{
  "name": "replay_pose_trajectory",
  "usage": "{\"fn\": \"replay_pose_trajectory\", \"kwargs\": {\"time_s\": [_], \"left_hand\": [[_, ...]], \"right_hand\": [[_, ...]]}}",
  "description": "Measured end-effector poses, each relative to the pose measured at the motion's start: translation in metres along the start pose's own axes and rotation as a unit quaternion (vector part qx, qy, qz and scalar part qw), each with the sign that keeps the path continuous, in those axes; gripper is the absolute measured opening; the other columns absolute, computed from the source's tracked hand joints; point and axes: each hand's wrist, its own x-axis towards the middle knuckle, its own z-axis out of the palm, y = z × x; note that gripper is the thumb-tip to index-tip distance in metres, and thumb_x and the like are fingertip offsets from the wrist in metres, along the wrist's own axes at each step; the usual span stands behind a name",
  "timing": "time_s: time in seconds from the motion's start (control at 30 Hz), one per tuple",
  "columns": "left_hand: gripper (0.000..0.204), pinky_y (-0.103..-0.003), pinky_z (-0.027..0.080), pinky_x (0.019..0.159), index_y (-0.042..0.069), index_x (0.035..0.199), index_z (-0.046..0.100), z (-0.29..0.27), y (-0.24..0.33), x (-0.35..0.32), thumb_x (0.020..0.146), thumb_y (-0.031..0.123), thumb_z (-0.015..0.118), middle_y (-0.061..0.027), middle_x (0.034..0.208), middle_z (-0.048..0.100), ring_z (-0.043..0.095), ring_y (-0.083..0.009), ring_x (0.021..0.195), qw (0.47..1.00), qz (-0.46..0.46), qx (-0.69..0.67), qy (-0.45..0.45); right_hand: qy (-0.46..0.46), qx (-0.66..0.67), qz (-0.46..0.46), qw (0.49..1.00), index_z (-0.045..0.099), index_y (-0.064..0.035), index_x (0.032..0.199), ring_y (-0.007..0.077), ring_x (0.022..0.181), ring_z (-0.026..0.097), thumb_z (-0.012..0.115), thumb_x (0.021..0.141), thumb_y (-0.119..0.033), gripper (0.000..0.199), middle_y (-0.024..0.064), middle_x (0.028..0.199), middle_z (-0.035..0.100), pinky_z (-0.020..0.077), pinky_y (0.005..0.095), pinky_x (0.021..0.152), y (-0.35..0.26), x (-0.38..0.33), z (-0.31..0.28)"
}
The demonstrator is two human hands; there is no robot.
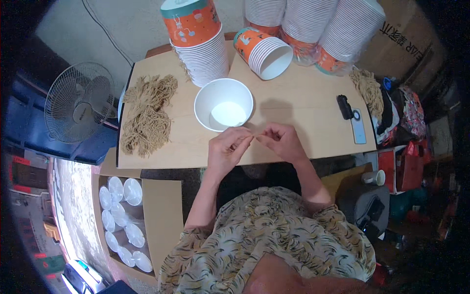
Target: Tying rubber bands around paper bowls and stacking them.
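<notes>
Head view: you are bringing both hands together at the near edge of the wooden table, just in front of the white paper bowl. Your left hand and right hand are each pinching, fingertips pressed together, on what looks like a thin tan string running between them; it is too fine to tell more. The string is sitting right at the fingertips, in the gap between the two hands, just beside the bowl's near rim, apart from it as far as I can tell.

Risks, as a judgement: the string is thin, so it could be slipping out of either pinch if you are pulling unevenly. Your left knuckles are lying near the bowl, so a nudge could be tipping or sliding that light, empty bowl. The pile of tan strings is lying well apart to your left, and the leaning cup stacks behind the bowl could be toppling if the table is bumped.
</notes>
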Motion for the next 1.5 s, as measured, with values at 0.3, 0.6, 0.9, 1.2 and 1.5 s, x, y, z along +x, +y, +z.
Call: {"fn": "replay_pose_trajectory", "kwargs": {"time_s": [0.3, 0.6, 0.9, 1.2, 1.5], "left_hand": [[0.016, -0.033, 0.06, 0.069, 0.007, 0.103, 0.072, -0.002, -0.018, 0.0, 0.087, 0.005, 0.072, -0.0098, 0.113, 0.073, 0.075, -0.0248, 0.081, 0.985, 0.088, 0.147, 0.036], [0.016, -0.032, 0.059, 0.063, 0.008, 0.102, 0.075, 0.008, -0.023, -0.008, 0.086, 0.009, 0.074, -0.0102, 0.097, 0.075, 0.074, -0.0232, 0.075, 0.981, 0.068, 0.143, 0.113], [0.028, -0.035, 0.061, 0.065, 0.012, 0.113, 0.073, -0.035, 0.001, -0.015, 0.085, 0.015, 0.076, -0.0143, 0.117, 0.07, 0.074, -0.0214, 0.077, 0.957, 0.011, 0.283, 0.066], [0.028, -0.022, 0.053, 0.058, -0.003, 0.121, 0.066, 0.051, 0.029, -0.042, 0.094, 0.005, 0.068, -0.0068, 0.089, 0.073, 0.069, -0.0093, 0.075, 0.971, -0.131, -0.182, -0.08], [0.015, -0.022, 0.051, 0.058, -0.002, 0.099, 0.074, 0.025, -0.007, -0.069, 0.097, 0.009, 0.066, -0.0024, 0.079, 0.07, 0.066, -0.0069, 0.068, 0.964, -0.209, -0.13, -0.098]], "right_hand": [[0.04, 0.232, 0.027, 0.971, 0.068, -0.0017, 0.087, 0.0036, 0.068, 0.053, 0.077, 0.086, -0.011, 0.013, -0.0028, 0.074, 0.062, 0.042, 0.0216, 0.06, -0.007, -0.031, -0.031], [0.086, 0.308, 0.023, 0.947, 0.064, 0.0, 0.09, 0.0048, 0.059, 0.044, 0.069, 0.09, -0.008, 0.01, -0.0027, 0.07, 0.054, 0.0342, 0.0213, 0.053, -0.01, -0.049, -0.04], [0.14, 0.362, -0.005, 0.922, 0.057, -0.0026, 0.126, 0.0055, 0.058, 0.041, 0.061, 0.097, -0.014, 0.031, -0.0031, 0.076, 0.049, 0.0337, 0.0218, 0.052, -0.023, -0.044, -0.038], [0.085, 0.555, 0.016, 0.827, 0.053, -0.0051, 0.13, 0.009, 0.06, 0.043, 0.054, 0.1, -0.015, 0.031, 0.0002, 0.073, 0.047, 0.0374, 0.0251, 0.055, -0.024, -0.032, 0.007], [0.163, 0.544, 0.054, 0.821, 0.056, -0.0047, 0.123, 0.0106, 0.061, 0.044, 0.055, 0.097, -0.012, 0.027, 0.0015, 0.072, 0.049, 0.037, 0.0242, 0.055, 0.033, -0.024, -0.025]]}}
